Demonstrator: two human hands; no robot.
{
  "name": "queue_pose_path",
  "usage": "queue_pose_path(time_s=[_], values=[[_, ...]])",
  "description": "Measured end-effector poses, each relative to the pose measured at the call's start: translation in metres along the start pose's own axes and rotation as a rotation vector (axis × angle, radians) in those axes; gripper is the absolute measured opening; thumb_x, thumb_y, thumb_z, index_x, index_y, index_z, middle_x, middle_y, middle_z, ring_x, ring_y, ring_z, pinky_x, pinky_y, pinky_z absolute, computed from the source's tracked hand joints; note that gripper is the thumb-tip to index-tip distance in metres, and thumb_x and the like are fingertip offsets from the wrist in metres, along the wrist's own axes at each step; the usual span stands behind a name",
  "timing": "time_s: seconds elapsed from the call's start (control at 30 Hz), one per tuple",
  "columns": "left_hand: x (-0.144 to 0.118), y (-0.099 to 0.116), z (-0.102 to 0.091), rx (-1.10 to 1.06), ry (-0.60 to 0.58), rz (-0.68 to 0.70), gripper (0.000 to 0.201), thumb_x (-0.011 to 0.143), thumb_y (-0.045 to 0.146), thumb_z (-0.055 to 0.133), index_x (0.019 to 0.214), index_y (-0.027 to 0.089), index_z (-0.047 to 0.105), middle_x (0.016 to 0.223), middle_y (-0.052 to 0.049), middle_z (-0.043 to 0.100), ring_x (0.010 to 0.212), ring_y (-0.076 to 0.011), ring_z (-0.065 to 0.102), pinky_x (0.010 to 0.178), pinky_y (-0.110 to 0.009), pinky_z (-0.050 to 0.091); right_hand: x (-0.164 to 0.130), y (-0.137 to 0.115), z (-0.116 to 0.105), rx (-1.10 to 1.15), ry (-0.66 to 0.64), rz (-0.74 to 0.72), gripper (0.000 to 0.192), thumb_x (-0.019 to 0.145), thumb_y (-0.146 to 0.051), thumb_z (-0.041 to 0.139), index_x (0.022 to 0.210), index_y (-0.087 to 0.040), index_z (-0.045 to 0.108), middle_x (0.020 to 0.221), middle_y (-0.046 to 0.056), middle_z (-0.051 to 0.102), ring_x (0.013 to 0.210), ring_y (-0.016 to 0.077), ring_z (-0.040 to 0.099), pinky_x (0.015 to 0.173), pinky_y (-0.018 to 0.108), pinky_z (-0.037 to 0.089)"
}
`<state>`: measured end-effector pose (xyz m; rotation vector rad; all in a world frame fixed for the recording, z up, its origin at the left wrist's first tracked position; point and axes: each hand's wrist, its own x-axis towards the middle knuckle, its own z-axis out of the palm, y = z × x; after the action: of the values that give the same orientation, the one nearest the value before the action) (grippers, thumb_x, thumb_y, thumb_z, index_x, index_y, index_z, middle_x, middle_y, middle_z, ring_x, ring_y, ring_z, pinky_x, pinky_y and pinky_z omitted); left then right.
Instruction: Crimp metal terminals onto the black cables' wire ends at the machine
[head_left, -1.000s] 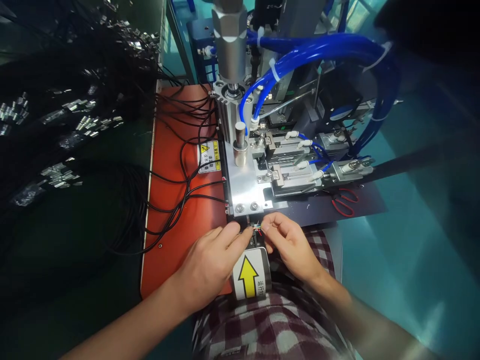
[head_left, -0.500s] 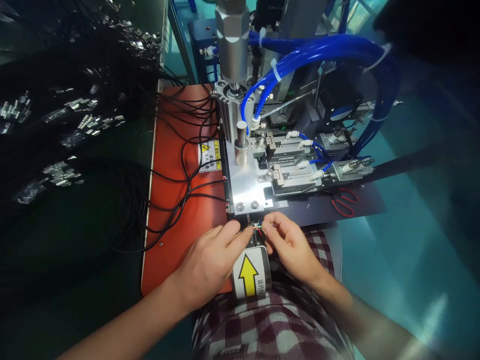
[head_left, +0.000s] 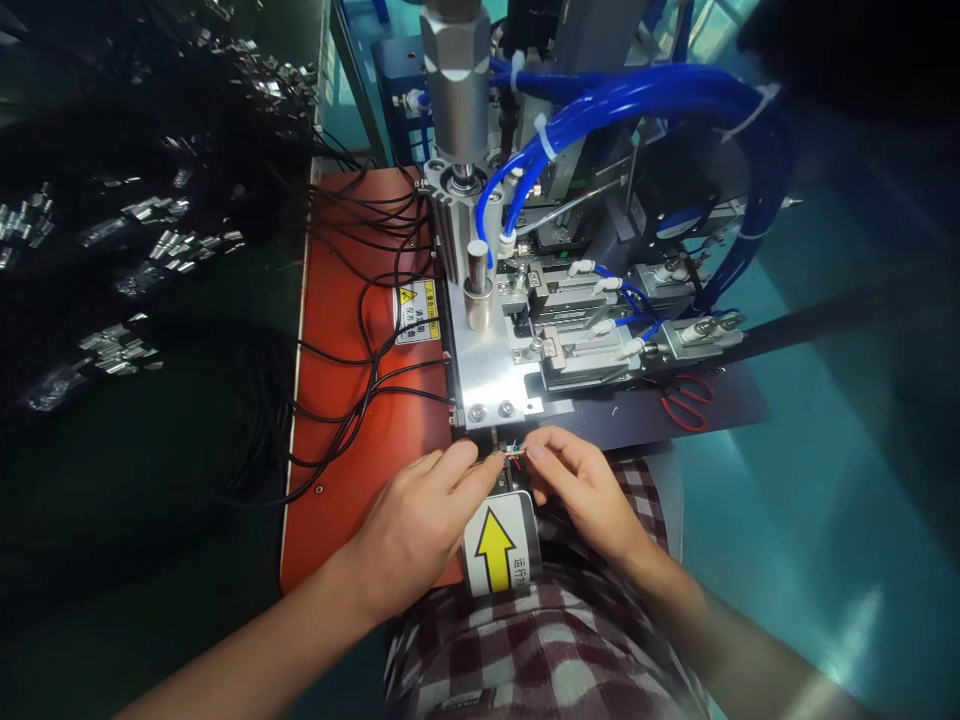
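Thin coloured wires [head_left: 514,452], with red and whitish strands showing, span the small gap between my two hands at the machine's front end. My left hand [head_left: 427,515] is closed, its thumb and forefinger tips at the left end of these wires; whatever lies under its palm is hidden. From the right, my right hand [head_left: 574,485] pinches the other end of the wires between thumb and forefinger, its remaining fingers curled. Just beyond the fingertips is the bright metal plate [head_left: 491,375] of the machine. Below them lies a white label with a yellow arrow [head_left: 495,550].
Several black cables [head_left: 367,385] cross the orange board [head_left: 337,540] into the machine's left side. Bundles of cables with shiny metal connectors [head_left: 120,345] lie far left. Pneumatic cylinders [head_left: 589,360] and blue hoses [head_left: 637,100] stand beyond. Red-handled scissors [head_left: 688,402] rest at right.
The view has shifted slightly. Both hands stay at the same spot, with the right fingertips adjusting a little on the wires.
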<state>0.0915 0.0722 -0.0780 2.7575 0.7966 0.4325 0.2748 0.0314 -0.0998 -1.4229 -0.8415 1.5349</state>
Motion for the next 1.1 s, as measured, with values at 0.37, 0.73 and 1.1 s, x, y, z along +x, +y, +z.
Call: queue_pose_path(time_s=[0.37, 0.73, 1.1], values=[[-0.0019, 0.0001, 0.0009, -0.003, -0.001, -0.001, 0.033, 0.088, 0.006, 0.040, 0.116, 0.005, 0.057, 0.081, -0.008, 0.056, 0.065, -0.0173, 0.054, 0.057, -0.028, 0.051, -0.0009, 0.0020, 0.0032, -0.139, 0.051, -0.098, 0.018, 0.087, -0.035, 0.052, 0.076, -0.021, 0.050, 0.065, -0.003, 0.046, 0.053, 0.0116, 0.045, 0.049, 0.025, 0.036], [-0.0007, 0.0003, 0.0012, 0.012, 0.011, 0.006, 0.033, 0.089, 0.008, 0.038, 0.117, 0.006, 0.056, 0.081, -0.008, 0.056, 0.064, -0.0173, 0.053, 0.056, -0.028, 0.049, -0.0042, 0.0007, 0.0049, -0.596, 0.187, -0.305, 0.014, 0.090, -0.024, 0.046, 0.077, -0.020, 0.051, 0.073, 0.002, 0.054, 0.066, 0.0163, 0.051, 0.058, 0.027, 0.039], [-0.0016, -0.0001, 0.0016, 0.008, 0.008, 0.008, 0.033, 0.089, 0.007, 0.039, 0.116, 0.006, 0.056, 0.082, -0.008, 0.056, 0.065, -0.0181, 0.054, 0.057, -0.029, 0.050, -0.0042, -0.0023, 0.0071, -0.648, 0.203, -0.286, 0.014, 0.089, -0.022, 0.045, 0.075, -0.020, 0.051, 0.072, 0.002, 0.054, 0.063, 0.0157, 0.050, 0.056, 0.027, 0.039]])
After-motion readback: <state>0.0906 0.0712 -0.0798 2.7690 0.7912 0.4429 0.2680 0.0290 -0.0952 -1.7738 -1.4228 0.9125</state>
